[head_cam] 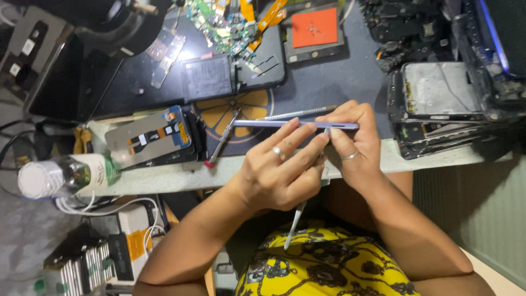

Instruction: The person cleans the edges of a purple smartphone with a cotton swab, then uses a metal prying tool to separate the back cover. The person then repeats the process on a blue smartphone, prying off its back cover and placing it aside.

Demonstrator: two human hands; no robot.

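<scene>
Both my hands pinch a thin lilac phone (296, 124) edge-on; left hand (276, 175) also grips a metal tool (296, 219), right hand (353, 145) curls beside, above the bench edge (175, 178).

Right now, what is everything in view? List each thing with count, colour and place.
phone: one, lilac, held edge-on between both hands
thin metal tool: one, silver, in the left hand, reaching down over the lap
metal spudger: one, silver, on the mat behind the phone
red-tipped tool: one, leaning at the bench edge
screen panel: one, grey, bench left
circuit boards: a cluster, green with orange flex cables, top centre
orange pad: one, top centre
phone frames: a stack, dark and silver, right
bottle: one, clear, white cap, far left
left hand: ringed, gripping the phone
right hand: ringed, gripping the phone
</scene>
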